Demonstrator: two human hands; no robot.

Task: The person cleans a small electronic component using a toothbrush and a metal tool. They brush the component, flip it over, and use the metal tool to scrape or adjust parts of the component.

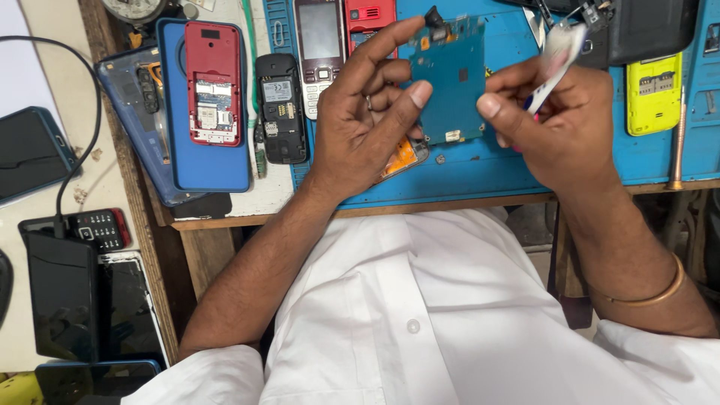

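White shirt point(420, 300) below hands; opened phones point(214, 82) leftward.

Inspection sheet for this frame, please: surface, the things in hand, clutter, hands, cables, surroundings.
Surface: blue work mat on a wooden bench.
Things in hand: blue circuit board, held up; white brush-like tool.
Clutter: red open-backed phone, black phone, yellow phone, screwdriver.
Hands: left hand grips the board; right hand holds the tool.
Cables: black cable at left.
Surroundings: dark phones on a side surface.
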